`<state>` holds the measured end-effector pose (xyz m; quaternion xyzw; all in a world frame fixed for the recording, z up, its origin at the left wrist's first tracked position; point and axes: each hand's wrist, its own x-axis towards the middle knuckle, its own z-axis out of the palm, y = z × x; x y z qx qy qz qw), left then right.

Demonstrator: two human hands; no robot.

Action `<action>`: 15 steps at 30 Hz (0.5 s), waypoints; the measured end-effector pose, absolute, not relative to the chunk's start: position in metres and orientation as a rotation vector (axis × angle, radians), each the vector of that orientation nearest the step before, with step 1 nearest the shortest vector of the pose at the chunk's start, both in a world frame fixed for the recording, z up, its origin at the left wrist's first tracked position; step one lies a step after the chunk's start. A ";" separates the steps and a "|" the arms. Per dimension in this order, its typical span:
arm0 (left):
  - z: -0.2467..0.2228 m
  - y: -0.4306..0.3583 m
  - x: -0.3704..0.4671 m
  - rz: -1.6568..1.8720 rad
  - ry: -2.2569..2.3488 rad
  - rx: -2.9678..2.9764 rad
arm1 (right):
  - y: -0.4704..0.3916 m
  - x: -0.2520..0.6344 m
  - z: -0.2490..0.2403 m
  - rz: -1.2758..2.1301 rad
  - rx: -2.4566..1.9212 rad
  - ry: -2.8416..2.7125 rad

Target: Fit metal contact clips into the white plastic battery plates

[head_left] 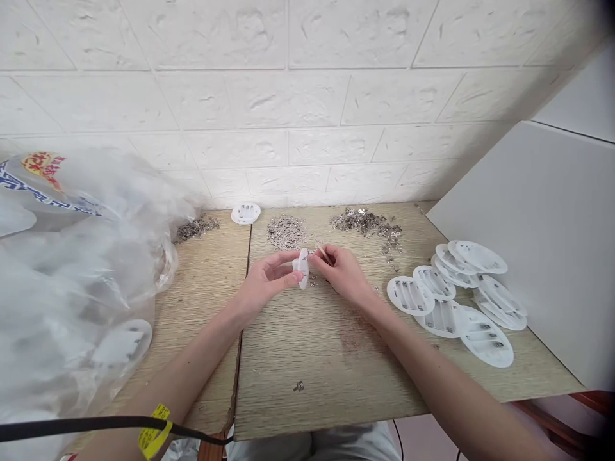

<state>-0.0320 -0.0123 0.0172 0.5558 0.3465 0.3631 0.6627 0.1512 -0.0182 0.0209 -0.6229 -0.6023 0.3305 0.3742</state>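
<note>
Between the thumb and fingers of my left hand (269, 278) is a white oval plastic battery holder (303, 272), tilted up on edge. My right hand (342, 270) pinches a thin wooden stick (325, 254), its fingertips close to the holder's right side. Whether the right fingertips also grip a small metal piece cannot be made out. Just behind the hands lies a pile of small silvery metal pieces (286, 232). To the right of it is a darker, scattered pile of metal contacts (365, 223).
Several white battery holders (410, 296) lie overlapped at the right, beside a white panel (538, 243). A large clear plastic bag (86, 275) covers the left side. One holder (245, 213) sits by the wall. A loose metal piece (298, 386) lies near the front edge. A black cable (96, 423) crosses my left forearm.
</note>
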 end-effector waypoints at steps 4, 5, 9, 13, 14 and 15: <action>0.015 -0.012 -0.031 0.828 0.787 1.239 | -0.018 0.151 0.021 0.838 -1.583 -1.562; 0.015 -0.012 -0.031 0.831 0.789 1.236 | -0.018 0.152 0.021 0.837 -1.573 -1.568; 0.014 -0.011 -0.032 0.839 0.791 1.217 | -0.018 0.153 0.020 0.847 -1.523 -1.591; 0.015 -0.011 -0.032 0.841 0.775 1.213 | -0.019 0.153 0.020 0.855 -1.501 -1.601; 0.015 -0.012 -0.032 0.839 0.777 1.214 | -0.019 0.153 0.020 0.852 -1.504 -1.600; 0.016 -0.012 -0.032 0.835 0.781 1.217 | -0.019 0.153 0.021 0.849 -1.511 -1.597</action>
